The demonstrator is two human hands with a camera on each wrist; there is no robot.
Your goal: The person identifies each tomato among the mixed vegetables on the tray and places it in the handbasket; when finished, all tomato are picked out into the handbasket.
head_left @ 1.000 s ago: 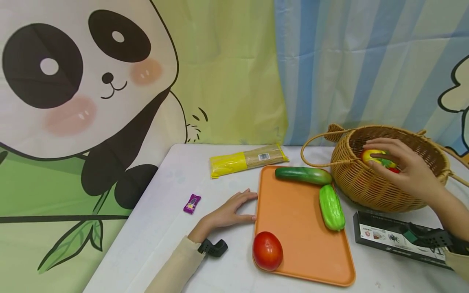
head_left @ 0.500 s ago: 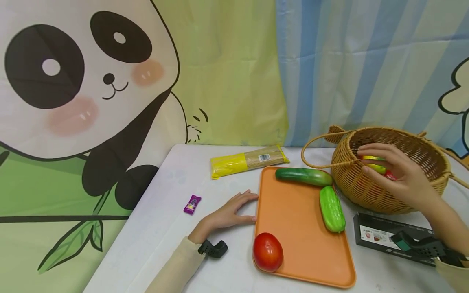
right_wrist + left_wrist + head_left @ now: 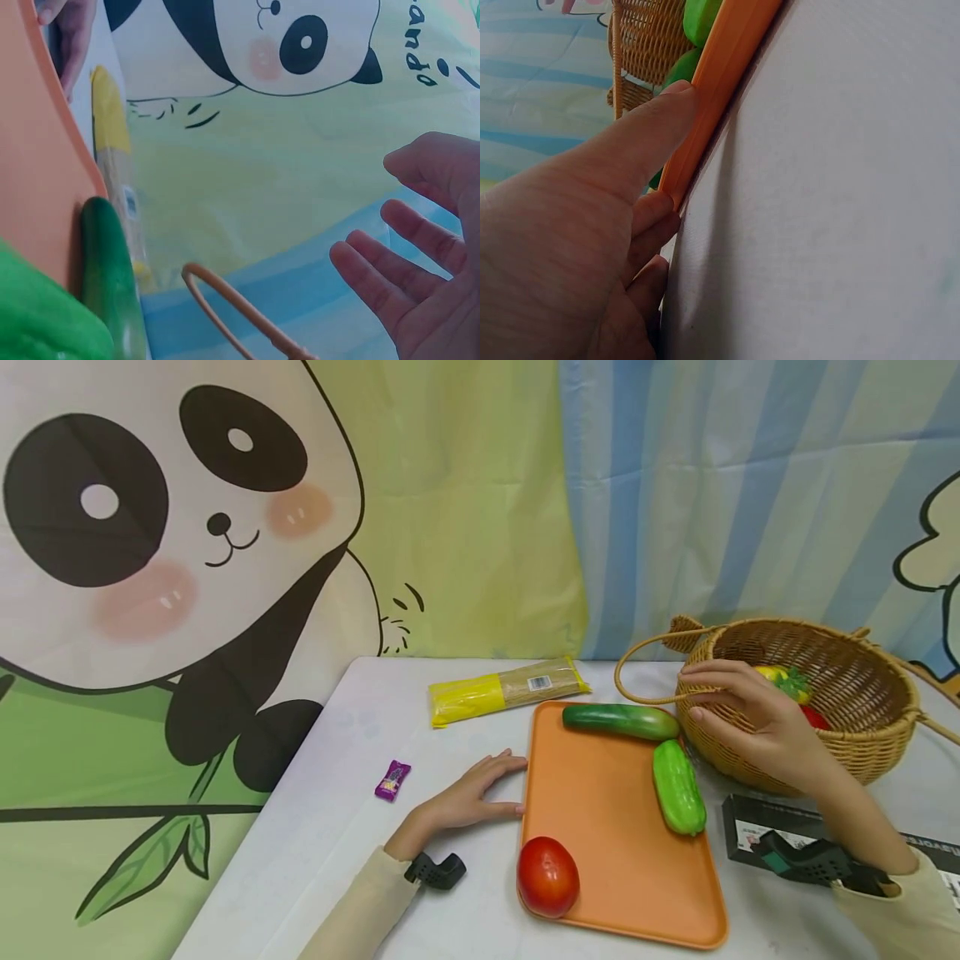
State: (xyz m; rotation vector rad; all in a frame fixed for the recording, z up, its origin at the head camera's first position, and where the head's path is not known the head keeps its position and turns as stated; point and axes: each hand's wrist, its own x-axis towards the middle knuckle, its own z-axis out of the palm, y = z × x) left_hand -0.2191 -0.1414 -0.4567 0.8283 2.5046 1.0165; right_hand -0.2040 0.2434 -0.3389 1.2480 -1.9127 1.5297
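Note:
My left hand (image 3: 471, 795) touches the left edge of the orange tray (image 3: 607, 802) with thumb and fingertips, fingers nearly straight. On the tray lie a red tomato (image 3: 548, 877), a dark green cucumber (image 3: 621, 721) and a bright green, bumpy vegetable (image 3: 678, 787). My right hand (image 3: 757, 718) hovers in front of the wicker basket (image 3: 870, 752), fingers relaxed and apart; the right wrist view shows nothing held in the hand (image 3: 427, 262). Inside the basket, a yellow pineapple (image 3: 776, 677) with green leaves and a red item (image 3: 814, 718) show beyond the hand.
A yellow-ended pack of noodles (image 3: 510, 690) lies behind the tray. A small purple wrapped sweet (image 3: 393, 780) is to the left. Beneath the right forearm is a black box (image 3: 742, 835). The basket's handle (image 3: 626, 672) loops out toward the tray's back corner.
My right hand has moved left, from over the basket's inside to its near left rim, and the pineapple now shows more fully. The left hand stays at the tray edge.

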